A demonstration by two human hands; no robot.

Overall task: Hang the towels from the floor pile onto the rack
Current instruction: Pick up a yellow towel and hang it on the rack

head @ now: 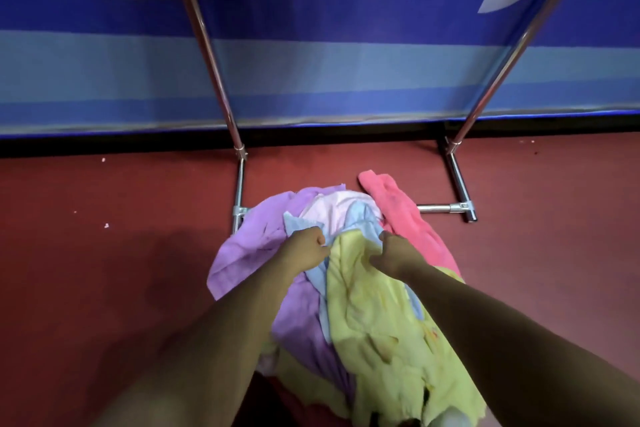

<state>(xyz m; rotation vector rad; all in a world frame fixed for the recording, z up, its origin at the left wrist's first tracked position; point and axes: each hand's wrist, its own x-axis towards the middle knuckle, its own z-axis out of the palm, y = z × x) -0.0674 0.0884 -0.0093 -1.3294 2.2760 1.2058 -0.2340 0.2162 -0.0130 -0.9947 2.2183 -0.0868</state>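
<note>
A pile of towels lies on the red floor in front of the rack: a purple towel [242, 253], a pale pink one [332, 211], a light blue one [360, 222], a bright pink one [401, 211] and a yellow towel [377, 315] on top. My left hand [304, 250] is closed on the yellow towel's upper left edge, where it meets the light blue towel. My right hand [394, 253] grips the yellow towel's upper right edge. The metal rack [207, 45] stands just behind the pile, its two slanted poles rising out of view.
The rack's base bar [440, 208] and feet rest on the floor beside the pile. A blue banner wall [346, 62] stands right behind the rack. Bare red floor [104, 253] lies to the left and right of the pile.
</note>
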